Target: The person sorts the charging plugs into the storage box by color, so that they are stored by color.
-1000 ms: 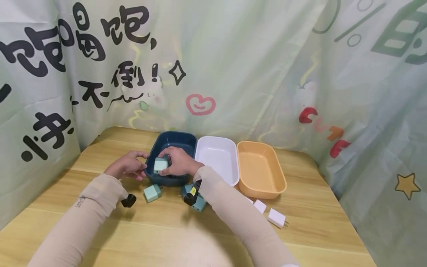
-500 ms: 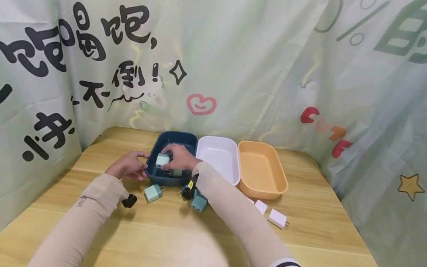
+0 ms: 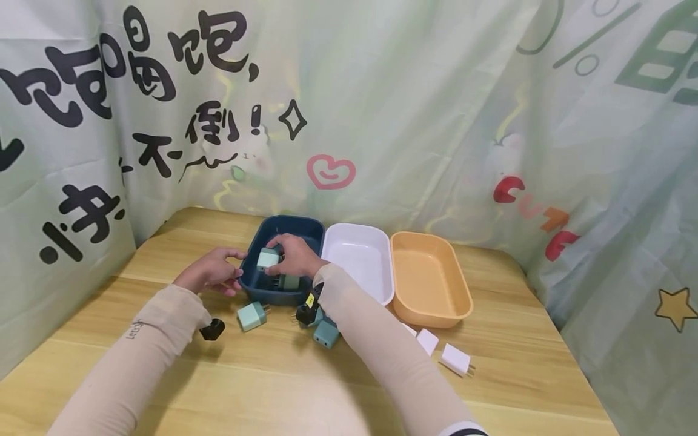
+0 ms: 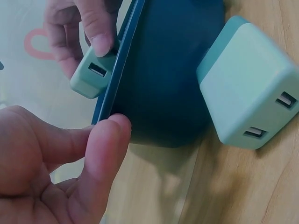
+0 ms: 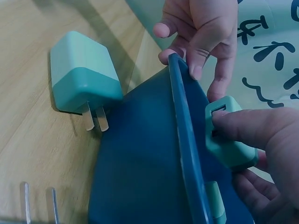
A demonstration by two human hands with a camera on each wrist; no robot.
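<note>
My right hand (image 3: 299, 257) pinches a light green charger (image 3: 268, 259) between thumb and fingers, inside the dark blue bin (image 3: 280, 298). USB slots show on the charger's end in both wrist views. Below it in the bin lies another green charger (image 3: 290, 282). At the bin's left side, my left hand (image 3: 215, 270) pinches the rim with thumb and fingers, seen closely in the left wrist view (image 4: 100, 158). Just in front of the bin, a two-tone green charger (image 4: 243, 88) lies on the table, prongs toward the right in the head view.
A white bin (image 3: 357, 260) and an orange bin (image 3: 428, 281) stand in a row to the right. Darker green chargers (image 3: 326, 333) lie partly under my right wrist. Several white chargers (image 3: 455, 360) lie before the orange bin. A printed curtain (image 3: 409, 121) hangs behind.
My right hand has shifted slightly back and right within the blue bin, still gripping the light green charger. The other charger in the bin has come into view. The left hand stays at the rim.
</note>
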